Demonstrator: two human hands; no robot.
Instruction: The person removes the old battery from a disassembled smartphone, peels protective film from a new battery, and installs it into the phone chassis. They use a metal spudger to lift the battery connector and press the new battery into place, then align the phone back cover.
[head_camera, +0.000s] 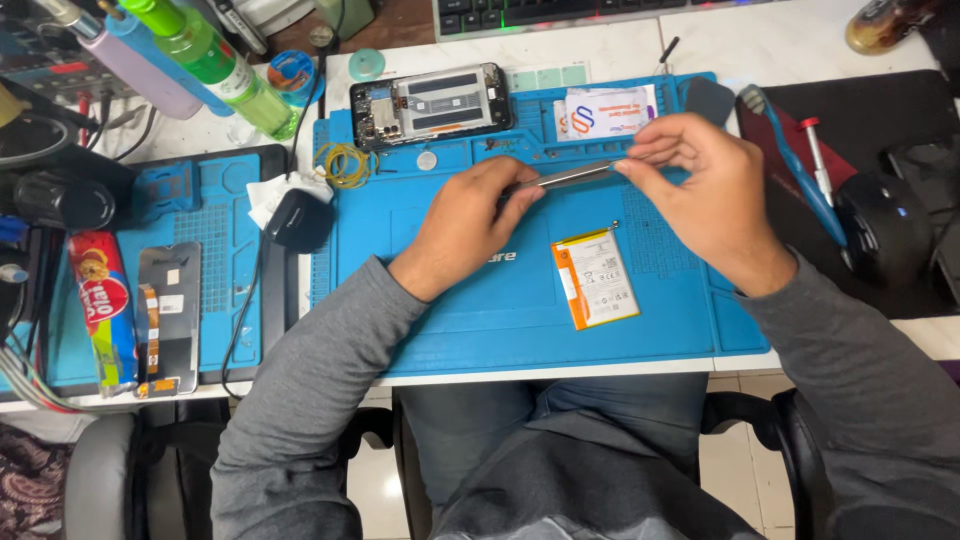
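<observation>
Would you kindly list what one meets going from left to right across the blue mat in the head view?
Coil of yellow wire → opened phone → left hand → phone battery → right hand, both hands holding a slim metal tool.

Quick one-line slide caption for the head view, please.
Both hands, left hand and right hand, hold metal tweezers above a blue repair mat, phone battery below, opened phone behind.

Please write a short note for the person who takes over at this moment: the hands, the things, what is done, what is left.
Left hand and right hand both grip the slim silver metal tweezers above the blue silicone work mat.
White-and-orange flat phone battery lies loose on the mat.
Opened black phone body rests at the mat's far edge.
Done: battery out.
Left: phone is open, not reassembled.
</observation>
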